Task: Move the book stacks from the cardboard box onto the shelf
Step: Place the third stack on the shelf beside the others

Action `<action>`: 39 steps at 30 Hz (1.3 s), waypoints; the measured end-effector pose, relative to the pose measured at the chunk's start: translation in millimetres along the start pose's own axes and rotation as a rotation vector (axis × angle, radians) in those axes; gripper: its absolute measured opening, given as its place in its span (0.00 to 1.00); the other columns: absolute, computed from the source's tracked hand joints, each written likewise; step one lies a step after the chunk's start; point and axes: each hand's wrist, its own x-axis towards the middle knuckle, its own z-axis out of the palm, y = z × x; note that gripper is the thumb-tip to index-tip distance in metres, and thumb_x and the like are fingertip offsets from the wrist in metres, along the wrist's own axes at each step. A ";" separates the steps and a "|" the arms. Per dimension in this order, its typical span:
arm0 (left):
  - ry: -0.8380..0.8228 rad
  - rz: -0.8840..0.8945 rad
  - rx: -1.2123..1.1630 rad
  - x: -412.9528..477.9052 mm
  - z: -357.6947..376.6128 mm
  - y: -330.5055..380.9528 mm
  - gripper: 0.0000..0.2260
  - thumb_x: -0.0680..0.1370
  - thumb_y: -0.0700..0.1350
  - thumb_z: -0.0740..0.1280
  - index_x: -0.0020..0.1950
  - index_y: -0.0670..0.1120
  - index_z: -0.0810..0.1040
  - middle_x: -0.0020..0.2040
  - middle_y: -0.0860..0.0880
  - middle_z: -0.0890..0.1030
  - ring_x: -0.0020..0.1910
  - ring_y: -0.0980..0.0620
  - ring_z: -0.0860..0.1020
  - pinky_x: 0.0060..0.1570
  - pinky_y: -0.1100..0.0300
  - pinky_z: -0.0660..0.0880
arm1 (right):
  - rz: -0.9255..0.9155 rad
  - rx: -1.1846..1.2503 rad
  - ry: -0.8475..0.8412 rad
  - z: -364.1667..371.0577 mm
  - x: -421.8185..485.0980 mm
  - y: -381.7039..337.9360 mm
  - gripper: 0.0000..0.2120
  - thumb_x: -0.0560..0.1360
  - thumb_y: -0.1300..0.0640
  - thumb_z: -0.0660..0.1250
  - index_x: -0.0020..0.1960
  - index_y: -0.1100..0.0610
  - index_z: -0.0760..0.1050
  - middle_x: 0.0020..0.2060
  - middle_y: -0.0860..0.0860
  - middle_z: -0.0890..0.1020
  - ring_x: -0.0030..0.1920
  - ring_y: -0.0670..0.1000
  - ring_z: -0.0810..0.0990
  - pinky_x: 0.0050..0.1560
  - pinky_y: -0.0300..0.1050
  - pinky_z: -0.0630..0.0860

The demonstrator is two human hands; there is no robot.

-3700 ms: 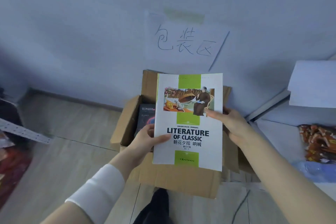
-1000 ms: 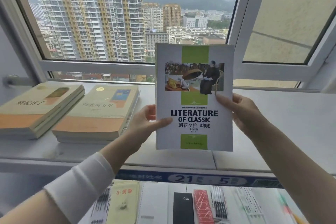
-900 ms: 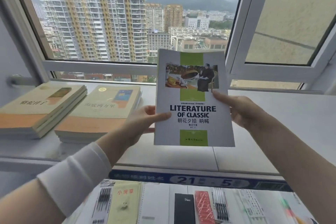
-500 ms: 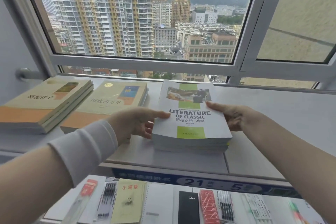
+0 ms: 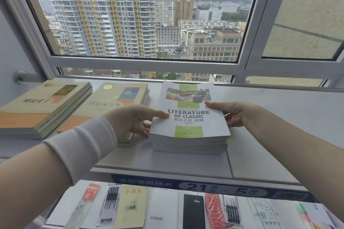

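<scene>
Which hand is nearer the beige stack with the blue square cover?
Left. The left hand lies beside the beige stack, gripping the white stack's left edge; the right hand grips its opposite edge, farther off.

I wear one white cuff (image 5: 83,147) on my left arm, a soft tube of pale cloth that wraps the wrist and the part of the arm just behind it, smooth in weave as far as I can tell, with gentle folds across it and a rolled-looking rim at the end nearer my elbow. Bare arm shows at both ends of it, my left hand (image 5: 130,119) past the front rim and my left forearm (image 5: 28,182) behind the back rim, down to the corner of the view. My right hand (image 5: 230,113) and the whole right forearm (image 5: 288,154) are uncovered as far as the view reaches.
</scene>
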 end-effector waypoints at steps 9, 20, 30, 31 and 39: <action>0.119 0.096 0.126 -5.6 8.5 4.1 0.11 0.74 0.44 0.71 0.42 0.40 0.71 0.42 0.43 0.79 0.39 0.47 0.79 0.46 0.53 0.77 | -0.105 -0.089 0.055 -1.0 -3.8 -0.4 0.20 0.65 0.49 0.76 0.48 0.61 0.75 0.36 0.54 0.81 0.35 0.49 0.81 0.31 0.41 0.78; 0.462 0.444 0.878 -34.0 24.5 16.7 0.21 0.75 0.53 0.68 0.57 0.38 0.71 0.49 0.42 0.76 0.40 0.48 0.74 0.32 0.62 0.69 | -0.238 -0.500 0.361 -1.3 -42.9 1.6 0.27 0.69 0.35 0.65 0.39 0.61 0.69 0.36 0.54 0.75 0.40 0.55 0.77 0.41 0.45 0.74; 0.450 1.076 1.383 -73.1 111.6 -5.6 0.24 0.78 0.53 0.62 0.70 0.42 0.64 0.65 0.41 0.74 0.65 0.40 0.71 0.63 0.48 0.67 | -0.242 -1.275 0.765 -34.3 -175.7 94.7 0.32 0.76 0.42 0.59 0.73 0.60 0.58 0.73 0.56 0.65 0.75 0.58 0.56 0.73 0.50 0.55; 0.423 1.107 1.414 -80.2 127.4 -13.8 0.24 0.78 0.53 0.61 0.71 0.42 0.64 0.65 0.41 0.74 0.65 0.41 0.71 0.64 0.48 0.66 | -0.198 -1.278 0.772 -38.5 -192.9 110.0 0.32 0.77 0.43 0.58 0.74 0.60 0.57 0.74 0.56 0.63 0.76 0.57 0.54 0.74 0.50 0.54; 0.112 1.354 1.461 -170.1 273.9 -91.9 0.24 0.78 0.54 0.61 0.70 0.44 0.66 0.67 0.43 0.73 0.66 0.42 0.70 0.65 0.49 0.63 | 0.112 -1.179 0.922 -94.1 -358.5 239.1 0.32 0.78 0.45 0.55 0.76 0.59 0.51 0.76 0.55 0.57 0.77 0.57 0.50 0.75 0.52 0.48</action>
